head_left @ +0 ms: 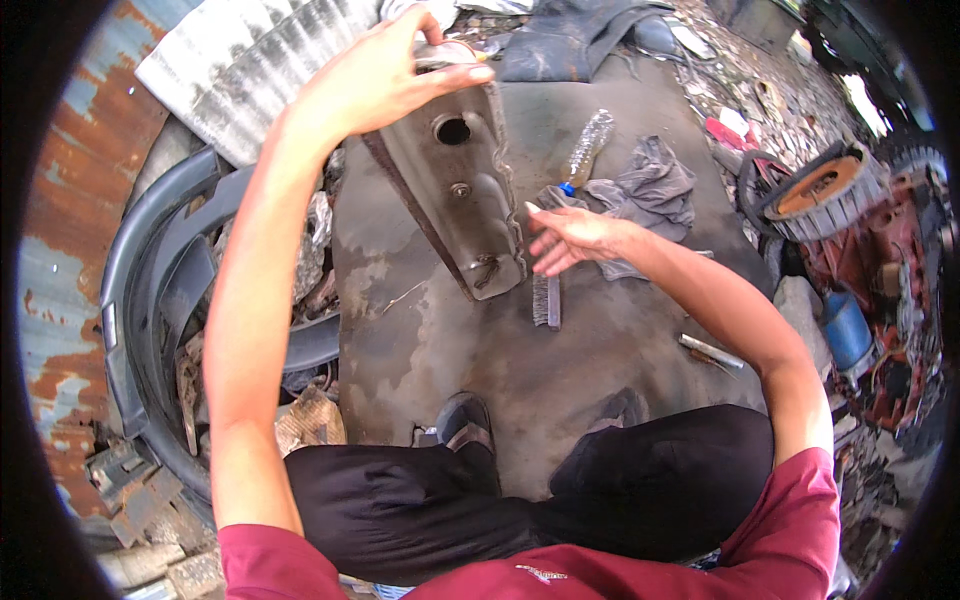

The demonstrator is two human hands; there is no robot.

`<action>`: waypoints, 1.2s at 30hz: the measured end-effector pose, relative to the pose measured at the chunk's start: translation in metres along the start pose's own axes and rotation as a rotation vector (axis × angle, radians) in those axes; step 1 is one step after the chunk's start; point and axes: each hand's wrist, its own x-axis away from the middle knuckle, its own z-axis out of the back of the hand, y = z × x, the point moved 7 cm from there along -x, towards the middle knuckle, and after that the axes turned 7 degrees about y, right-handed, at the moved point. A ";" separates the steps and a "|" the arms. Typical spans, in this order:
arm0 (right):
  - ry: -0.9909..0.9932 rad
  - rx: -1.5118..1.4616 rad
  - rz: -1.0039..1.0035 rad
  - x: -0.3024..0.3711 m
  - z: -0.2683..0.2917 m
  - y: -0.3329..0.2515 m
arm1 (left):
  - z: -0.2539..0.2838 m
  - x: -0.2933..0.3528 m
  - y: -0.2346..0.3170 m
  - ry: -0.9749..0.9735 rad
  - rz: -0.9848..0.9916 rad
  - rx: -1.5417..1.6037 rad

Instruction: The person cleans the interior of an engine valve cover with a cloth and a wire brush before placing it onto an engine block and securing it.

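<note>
A long grey-brown metal engine valve cover with a round hole near its far end stands tilted in front of me. My left hand is closed over its far, upper end, thumb on one side and fingers curled behind. Beside the cover's lower right edge, my right hand has its fingers apart and holds nothing; whether the fingertips touch the edge is hard to tell. Just below that hand lies a brush with bristles along one side, its upper part hidden by the hand.
A clear plastic bottle with a blue cap and a crumpled grey rag lie beyond my right hand. Thin metal tools rest at the right. Black curved car parts lie left; a reddish engine block sits far right.
</note>
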 end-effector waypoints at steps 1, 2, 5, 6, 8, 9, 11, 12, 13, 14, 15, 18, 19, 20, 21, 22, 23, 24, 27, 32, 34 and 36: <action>-0.045 -0.012 -0.026 -0.006 0.000 0.012 | 0.012 0.012 -0.009 0.017 0.008 0.088; -0.099 -0.031 -0.056 -0.012 -0.007 0.026 | 0.019 0.026 -0.023 0.026 0.019 0.172; -0.090 -0.177 -0.259 -0.023 -0.030 0.066 | 0.042 0.071 -0.077 0.051 0.076 0.476; -0.042 -0.245 -0.302 -0.032 -0.038 0.077 | 0.047 0.087 -0.097 0.055 0.108 0.615; 0.049 -0.305 -0.310 -0.051 -0.050 0.092 | 0.052 0.119 -0.123 0.141 0.185 0.794; 0.068 -0.306 -0.330 -0.059 -0.053 0.098 | 0.052 0.132 -0.135 0.142 0.237 0.910; 0.110 -0.285 -0.376 -0.069 -0.066 0.097 | 0.055 0.151 -0.154 0.132 0.281 1.140; 0.109 -0.282 -0.371 -0.074 -0.074 0.093 | 0.057 0.160 -0.159 0.103 0.272 1.292; 0.112 -0.283 -0.373 -0.074 -0.083 0.089 | 0.057 0.171 -0.167 0.152 0.336 1.296; 0.115 -0.285 -0.375 -0.074 -0.091 0.084 | 0.057 0.183 -0.172 0.200 0.400 1.298; 0.141 -0.349 -0.457 -0.075 -0.097 0.083 | 0.058 0.194 -0.177 0.239 0.461 1.276; 0.153 -0.362 -0.500 -0.092 -0.089 0.086 | 0.050 0.205 -0.178 0.316 0.611 1.167; 0.128 -0.375 -0.529 -0.100 -0.081 0.088 | 0.047 0.202 -0.180 0.325 0.627 1.092; 0.113 -0.394 -0.480 -0.104 -0.082 0.081 | 0.048 0.201 -0.180 0.332 0.647 1.005; 0.153 -0.412 -0.476 -0.105 -0.084 0.080 | 0.049 0.203 -0.185 0.353 0.775 0.970; 0.195 -0.431 -0.467 -0.104 -0.088 0.077 | 0.045 0.209 -0.197 0.439 0.966 1.040; 0.188 -0.440 -0.436 -0.102 -0.092 0.079 | 0.043 0.214 -0.199 0.432 1.064 1.115; 0.240 -0.421 -0.440 -0.097 -0.093 0.079 | 0.042 0.219 -0.198 0.425 1.162 1.190; 0.152 -0.452 -0.525 -0.065 -0.110 0.088 | 0.061 0.200 -0.189 0.415 1.098 1.396; 0.191 -0.711 -0.508 0.034 -0.147 0.110 | 0.102 0.171 -0.159 0.212 0.727 1.788; 0.260 -0.743 -0.476 0.068 -0.133 0.125 | 0.124 0.171 -0.149 0.273 0.736 1.693; 0.228 -0.813 -0.390 0.109 -0.136 0.102 | 0.145 0.202 -0.149 0.386 0.969 1.592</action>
